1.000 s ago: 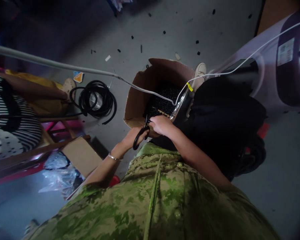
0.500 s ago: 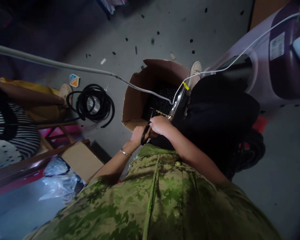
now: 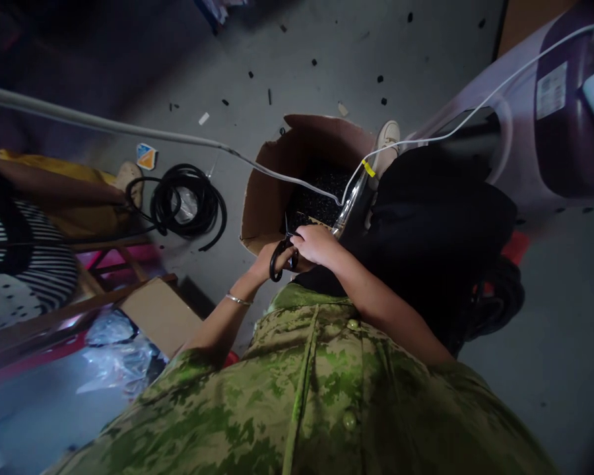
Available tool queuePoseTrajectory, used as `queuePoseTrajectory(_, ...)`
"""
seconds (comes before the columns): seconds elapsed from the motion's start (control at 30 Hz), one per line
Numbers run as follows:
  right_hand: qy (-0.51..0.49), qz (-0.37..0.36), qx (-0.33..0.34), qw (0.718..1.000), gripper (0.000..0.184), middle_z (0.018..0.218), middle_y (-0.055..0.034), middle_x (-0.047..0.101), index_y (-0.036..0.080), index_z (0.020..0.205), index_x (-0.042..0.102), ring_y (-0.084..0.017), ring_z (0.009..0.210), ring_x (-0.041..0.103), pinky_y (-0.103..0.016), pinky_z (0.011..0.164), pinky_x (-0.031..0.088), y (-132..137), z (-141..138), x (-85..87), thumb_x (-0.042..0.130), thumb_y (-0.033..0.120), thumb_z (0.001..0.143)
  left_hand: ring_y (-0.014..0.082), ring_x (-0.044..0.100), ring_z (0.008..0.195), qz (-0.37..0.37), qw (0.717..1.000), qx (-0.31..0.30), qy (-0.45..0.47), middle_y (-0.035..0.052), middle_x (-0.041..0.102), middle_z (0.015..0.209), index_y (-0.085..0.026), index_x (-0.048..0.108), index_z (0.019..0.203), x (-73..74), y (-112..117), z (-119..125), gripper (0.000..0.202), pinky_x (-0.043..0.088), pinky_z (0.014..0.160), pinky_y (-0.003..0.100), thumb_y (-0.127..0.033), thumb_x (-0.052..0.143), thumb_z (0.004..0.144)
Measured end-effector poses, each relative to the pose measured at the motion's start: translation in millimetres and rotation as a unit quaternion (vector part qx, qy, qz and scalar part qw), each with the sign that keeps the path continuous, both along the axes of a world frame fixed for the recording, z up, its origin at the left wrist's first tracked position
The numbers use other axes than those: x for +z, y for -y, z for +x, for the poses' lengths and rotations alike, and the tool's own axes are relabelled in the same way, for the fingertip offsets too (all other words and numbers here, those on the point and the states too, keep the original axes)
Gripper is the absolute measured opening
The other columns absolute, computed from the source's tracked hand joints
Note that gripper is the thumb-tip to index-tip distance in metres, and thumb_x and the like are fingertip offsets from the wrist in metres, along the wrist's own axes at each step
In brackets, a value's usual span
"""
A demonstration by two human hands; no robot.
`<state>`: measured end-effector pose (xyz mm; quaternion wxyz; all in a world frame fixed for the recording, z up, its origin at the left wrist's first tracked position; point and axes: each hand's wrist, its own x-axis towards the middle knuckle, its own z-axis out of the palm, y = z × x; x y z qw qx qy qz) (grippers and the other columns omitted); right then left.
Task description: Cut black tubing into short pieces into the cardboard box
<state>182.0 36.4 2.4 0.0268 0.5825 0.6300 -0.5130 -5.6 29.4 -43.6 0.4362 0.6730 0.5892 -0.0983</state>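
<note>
Scissors (image 3: 272, 262), near edge of box (image 3: 262, 198): loops newly apart, likely reopened; my left hand (image 3: 266, 257) gripped them, right hand (image 3: 319, 244) pinched, contents unclear

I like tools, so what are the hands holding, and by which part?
The left hand holds scissors by the black handles. Whether the right hand holds anything can't be told.

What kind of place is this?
It looks like a workshop: there are scissors, a coil of black hose or cable on the floor, and a cardboard box holding small black pieces.
</note>
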Motion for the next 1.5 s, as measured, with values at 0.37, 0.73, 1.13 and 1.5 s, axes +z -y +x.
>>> queuePoseTrajectory(0.37, -0.006, 0.051, -0.066, 0.997, 0.034, 0.117, -0.0136, 0.074, 0.015, 0.111, 0.072, -0.024, 0.109, 0.067, -0.028, 0.085, 0.043, 6, 10, 3.3, 0.044, 0.034, 0.103, 0.0251, 0.068, 0.08, 0.031, 0.995, -0.086, 0.029, 0.0071, 0.072, 0.081, -0.019, 0.063, 0.087, 35.2, 6, -6, 0.044, 0.051, 0.073, 0.031, -0.059, 0.045, 0.087)
queuePoseTrajectory(0.73, -0.019, 0.052, -0.062, 0.997, 0.034, 0.118, -0.0112, 0.074, 0.016, 0.113, 0.072, -0.021, 0.109, 0.066, -0.025, 0.085, 0.042, 8, 11, 7.2, 0.043, 0.033, 0.104, 0.0237, 0.068, 0.08, 0.042, 0.988, -0.148, -0.004, 0.0084, 0.072, 0.083, -0.019, 0.064, 0.089, 44.1, 7, 3, 0.033, 0.049, 0.072, 0.029, -0.047, 0.048, 0.091)
queuePoseTrajectory(1.13, -0.018, 0.034, -0.038, 0.999, 0.035, 0.116, -0.0116, 0.074, 0.016, 0.115, 0.071, -0.021, 0.107, 0.065, -0.026, 0.081, 0.042, 7, 9, 10.1, 0.042, 0.032, 0.104, 0.0247, 0.068, 0.087, 0.042, 0.985, -0.17, 0.011, 0.011, 0.073, 0.091, -0.017, 0.064, 0.096, 50.6, 1, 3, 0.031, 0.049, 0.076, 0.03, -0.043, 0.047, 0.092)
queuePoseTrajectory(1.5, -0.039, 0.036, -0.058, 0.997, 0.032, 0.106, -0.0089, 0.075, 0.017, 0.109, 0.071, -0.019, 0.1, 0.066, -0.025, 0.08, 0.041, 7, 9, 8.0, 0.043, 0.032, 0.104, 0.0239, 0.067, 0.082, 0.029, 0.986, -0.167, 0.005, 0.0111, 0.073, 0.089, -0.017, 0.063, 0.095, 50.0, -2, -4, 0.03, 0.048, 0.073, 0.03, -0.044, 0.048, 0.092)
